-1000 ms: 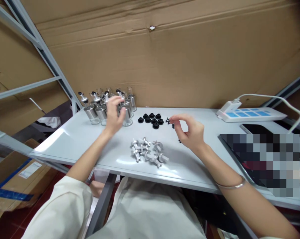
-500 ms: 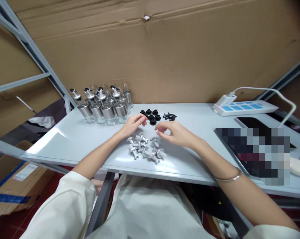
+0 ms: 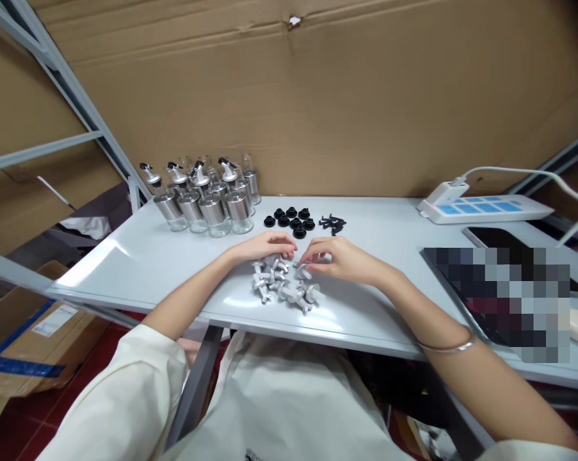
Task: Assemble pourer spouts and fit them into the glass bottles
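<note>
Silver pourer spouts [image 3: 269, 276] lie in a loose pile near the middle of the table. Over the pile's far left edge is my left hand [image 3: 264, 246], palm down, its fingers loosely curved and apart with nothing visible in them. At the pile's right side, the thumb and fingertips of my right hand [image 3: 334, 257] close on one silver pourer spout [image 3: 305, 273]. Just beyond both hands sit several round black stoppers [image 3: 296, 223]. To their right is a small heap of thin black flip caps [image 3: 333, 223].
Several glass-and-steel bottles [image 3: 212, 210] stand at the back left, the front ones topped with pourers. On the right are a white power strip [image 3: 490, 208] with a plugged-in charger, a dark phone [image 3: 493, 238] and a blurred-out dark device. A cardboard wall [image 3: 356, 115] closes the back.
My right hand has lowered onto the pile and its fingers have closed on a spout. My left hand has shifted right and nearer the pile. The view has turned slightly.
</note>
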`<action>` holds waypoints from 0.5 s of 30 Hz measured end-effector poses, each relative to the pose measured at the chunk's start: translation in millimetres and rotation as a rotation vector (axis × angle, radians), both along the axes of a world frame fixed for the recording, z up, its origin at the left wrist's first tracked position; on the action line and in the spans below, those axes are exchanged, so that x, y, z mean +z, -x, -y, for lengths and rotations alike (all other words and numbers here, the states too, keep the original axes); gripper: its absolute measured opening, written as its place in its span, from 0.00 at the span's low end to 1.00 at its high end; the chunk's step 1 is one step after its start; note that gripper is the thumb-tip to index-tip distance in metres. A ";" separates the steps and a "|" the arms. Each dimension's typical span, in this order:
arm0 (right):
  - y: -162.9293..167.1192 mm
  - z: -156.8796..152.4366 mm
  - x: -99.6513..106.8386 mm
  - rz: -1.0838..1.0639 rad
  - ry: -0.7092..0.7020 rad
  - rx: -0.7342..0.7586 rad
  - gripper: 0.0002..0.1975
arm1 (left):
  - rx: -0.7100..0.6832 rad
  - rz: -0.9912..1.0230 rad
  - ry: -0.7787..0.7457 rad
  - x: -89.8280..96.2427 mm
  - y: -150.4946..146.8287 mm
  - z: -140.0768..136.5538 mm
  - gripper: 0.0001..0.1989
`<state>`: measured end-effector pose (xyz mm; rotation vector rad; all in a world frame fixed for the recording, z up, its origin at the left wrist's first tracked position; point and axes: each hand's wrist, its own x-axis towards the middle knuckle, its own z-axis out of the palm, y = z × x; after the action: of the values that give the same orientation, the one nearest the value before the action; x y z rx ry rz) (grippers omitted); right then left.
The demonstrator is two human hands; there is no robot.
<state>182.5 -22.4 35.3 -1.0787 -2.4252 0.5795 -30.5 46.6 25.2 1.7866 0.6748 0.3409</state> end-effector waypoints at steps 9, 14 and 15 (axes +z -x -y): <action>-1.3 -2.9 -1.2 -0.025 0.037 -0.134 0.05 | 0.003 0.038 0.008 -3.2 -1.8 2.7 0.14; -1.1 -0.9 1.7 -0.171 0.021 -0.175 0.03 | 0.112 0.171 -0.006 -2.9 -5.8 7.9 0.15; -1.0 -0.7 1.2 -0.205 0.051 -0.176 0.02 | 0.137 0.193 -0.018 -2.2 -6.6 8.8 0.14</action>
<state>183.5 -21.7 36.5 -1.1777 -2.1257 0.6619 -23.8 37.8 23.0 1.7021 0.6596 0.6053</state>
